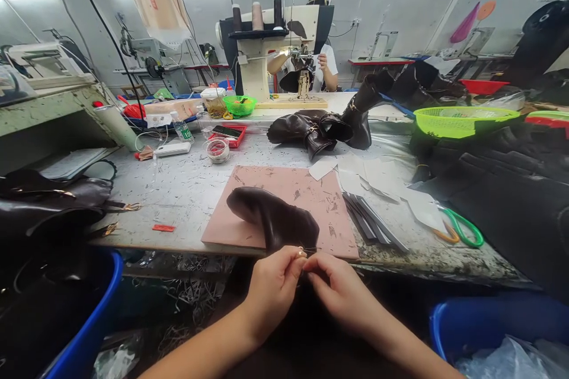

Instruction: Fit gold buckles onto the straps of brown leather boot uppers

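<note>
A dark brown leather boot (284, 219) lies on a pink board (329, 195) at the bench's front edge, its toe toward the far left. My left hand (273, 278) is closed in a pinch at the near end of the boot. A small gold-coloured metal piece (301, 251) shows at its fingertips. My right hand (335, 284) is pinched too, its fingertips meeting those of the left. What the right fingers grip is hidden. Thin strands appear just above the fingertips.
More boots (306, 130) lie behind the board. White paper pieces (368, 174), dark strips (371, 222) and green-handled scissors (464, 228) are on the right. Blue bins (116, 272) stand below. Across the bench, a person (328, 68) works at a sewing machine (253, 65).
</note>
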{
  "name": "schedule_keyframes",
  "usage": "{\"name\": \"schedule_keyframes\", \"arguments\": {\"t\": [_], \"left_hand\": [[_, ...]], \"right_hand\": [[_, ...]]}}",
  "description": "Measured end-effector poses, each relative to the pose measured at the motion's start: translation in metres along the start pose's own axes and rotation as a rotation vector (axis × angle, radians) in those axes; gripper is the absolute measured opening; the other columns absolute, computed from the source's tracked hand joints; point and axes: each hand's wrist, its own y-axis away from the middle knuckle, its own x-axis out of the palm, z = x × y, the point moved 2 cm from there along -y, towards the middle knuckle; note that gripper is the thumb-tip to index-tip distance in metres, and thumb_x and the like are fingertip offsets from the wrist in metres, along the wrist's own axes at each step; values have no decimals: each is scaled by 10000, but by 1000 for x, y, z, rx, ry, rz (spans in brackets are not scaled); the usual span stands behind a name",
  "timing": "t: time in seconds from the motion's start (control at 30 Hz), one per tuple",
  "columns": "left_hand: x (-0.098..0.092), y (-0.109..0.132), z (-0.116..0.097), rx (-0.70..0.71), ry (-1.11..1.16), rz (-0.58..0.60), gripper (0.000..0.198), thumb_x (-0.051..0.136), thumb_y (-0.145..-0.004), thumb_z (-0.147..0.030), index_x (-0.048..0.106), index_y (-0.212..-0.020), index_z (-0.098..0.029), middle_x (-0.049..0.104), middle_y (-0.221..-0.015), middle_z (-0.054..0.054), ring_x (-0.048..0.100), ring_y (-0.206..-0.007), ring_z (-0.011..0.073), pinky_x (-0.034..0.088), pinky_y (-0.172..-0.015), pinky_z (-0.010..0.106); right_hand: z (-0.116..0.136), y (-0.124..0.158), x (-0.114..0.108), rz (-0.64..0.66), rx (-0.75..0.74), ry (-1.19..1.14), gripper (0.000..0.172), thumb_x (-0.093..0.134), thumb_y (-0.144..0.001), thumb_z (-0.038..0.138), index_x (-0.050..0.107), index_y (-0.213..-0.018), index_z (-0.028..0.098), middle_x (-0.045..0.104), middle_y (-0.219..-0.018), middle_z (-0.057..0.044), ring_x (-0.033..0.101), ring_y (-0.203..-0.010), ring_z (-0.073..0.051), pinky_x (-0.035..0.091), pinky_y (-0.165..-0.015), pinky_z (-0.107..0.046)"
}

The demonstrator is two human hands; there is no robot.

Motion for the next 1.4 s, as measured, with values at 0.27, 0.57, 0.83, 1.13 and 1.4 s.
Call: {"name": "schedule_keyframes", "arguments": {"t": [0.27, 0.57, 0.83, 1.13, 1.4], "left_hand": [[-7, -5, 1, -146, 182, 165, 126, 458, -828, -246, 560, -818, -171, 562, -777, 8, 556, -564, 97, 474, -480, 188], [-4, -1, -5, 27, 11, 92, 151, 449, -844, -204, 599, -835, -190, 587, -761, -5, 522, -544, 71, 443, -547, 182], [-10, -9, -11, -65, -39, 279, 106, 492, -817, -219, 532, -726, -182, 559, -650, -30, 516, -584, 95, 392, -560, 189], [-3, 0, -13, 30, -280, 180, 182, 345, -886, -260, 490, -794, -200, 578, -617, -13, 530, -502, 109, 362, -482, 199], [2, -1, 0, -275, 166, 119, 199, 395, -860, -376, 434, -771, -201, 557, -597, -29, 577, -516, 117, 492, -475, 211]], "right_hand": [[-14, 2, -13, 64, 76, -203, 167, 494, -727, 199, 599, -851, 163, 652, -788, -44, 603, -715, -170, 485, -656, -289], [-6, 4, -8, -7, 72, -167, 164, 499, -737, 221, 631, -820, 170, 658, -765, -37, 597, -703, -175, 473, -662, -288], [-8, 3, -11, 44, 19, -221, 217, 546, -767, 369, 538, -654, 185, 541, -687, -7, 506, -683, -157, 408, -646, -273], [-2, 2, -12, 117, -85, -118, 224, 503, -836, 341, 616, -727, 180, 567, -770, -29, 522, -747, -161, 411, -685, -270], [-7, 0, -13, 62, -113, 128, 366, 346, -905, 323, 500, -600, 189, 536, -654, -21, 483, -648, -152, 382, -610, -267]]}}
